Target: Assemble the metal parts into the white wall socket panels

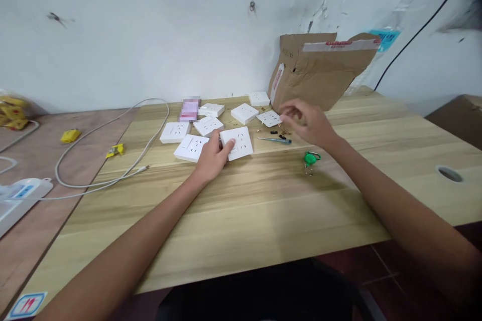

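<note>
My left hand (214, 158) is closed round the left edge of a white wall socket (243, 141), thumb on its face, the panel tilted up toward me. My right hand (311, 123) hovers by the right corner of a thin white socket cover plate (269, 119), fingers curved and apart; nothing shows between them. Below that plate lie a screwdriver (274, 140) with a bluish handle, small black parts (282, 137) and tiny brass-coloured pieces (284, 130). More white sockets lie around, among them one (191, 147) beside my left hand and another (244, 113) further back.
A cardboard box (320, 70) stands against the wall at the back right. A green key reel (311, 158) lies right of centre. At the left are a white cable (113, 180), a power strip (22, 200) and yellow pieces (115, 150). A round hole (450, 174) pierces the tabletop.
</note>
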`<act>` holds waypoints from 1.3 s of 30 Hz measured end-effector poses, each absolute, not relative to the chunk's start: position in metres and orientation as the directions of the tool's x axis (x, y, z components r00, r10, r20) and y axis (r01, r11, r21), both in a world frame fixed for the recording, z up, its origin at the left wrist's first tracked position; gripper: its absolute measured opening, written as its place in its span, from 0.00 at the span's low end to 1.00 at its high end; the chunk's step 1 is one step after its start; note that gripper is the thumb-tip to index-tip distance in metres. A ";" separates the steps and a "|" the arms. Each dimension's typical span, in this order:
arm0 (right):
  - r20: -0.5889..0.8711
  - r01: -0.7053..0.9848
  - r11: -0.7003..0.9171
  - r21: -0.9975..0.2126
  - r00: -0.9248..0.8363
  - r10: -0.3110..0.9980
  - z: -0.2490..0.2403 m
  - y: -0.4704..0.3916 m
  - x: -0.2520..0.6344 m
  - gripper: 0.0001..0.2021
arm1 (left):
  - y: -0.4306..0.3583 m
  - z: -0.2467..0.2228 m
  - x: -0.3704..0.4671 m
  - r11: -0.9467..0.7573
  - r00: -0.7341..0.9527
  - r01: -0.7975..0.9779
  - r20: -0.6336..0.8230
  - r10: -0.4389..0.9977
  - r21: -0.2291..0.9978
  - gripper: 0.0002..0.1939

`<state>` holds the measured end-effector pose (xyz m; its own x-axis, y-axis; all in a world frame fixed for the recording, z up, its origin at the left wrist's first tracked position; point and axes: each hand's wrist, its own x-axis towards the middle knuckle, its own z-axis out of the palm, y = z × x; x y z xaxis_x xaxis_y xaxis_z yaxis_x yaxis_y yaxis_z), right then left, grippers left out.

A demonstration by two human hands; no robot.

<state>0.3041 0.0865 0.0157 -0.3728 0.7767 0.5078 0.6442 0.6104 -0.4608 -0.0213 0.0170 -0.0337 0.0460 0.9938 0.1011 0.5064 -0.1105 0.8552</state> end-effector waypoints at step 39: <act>0.332 0.372 0.587 -0.719 -0.558 0.760 -0.021 0.038 0.241 0.14 | 0.004 -0.026 -0.003 -0.559 0.355 0.497 0.432 0.829 0.664 0.13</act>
<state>0.2413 0.0380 -0.0210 -0.5583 0.7602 0.3323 0.3716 0.5873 -0.7190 -0.0034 0.0044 -0.0258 0.3547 0.8290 0.4324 0.4969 -0.5589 0.6638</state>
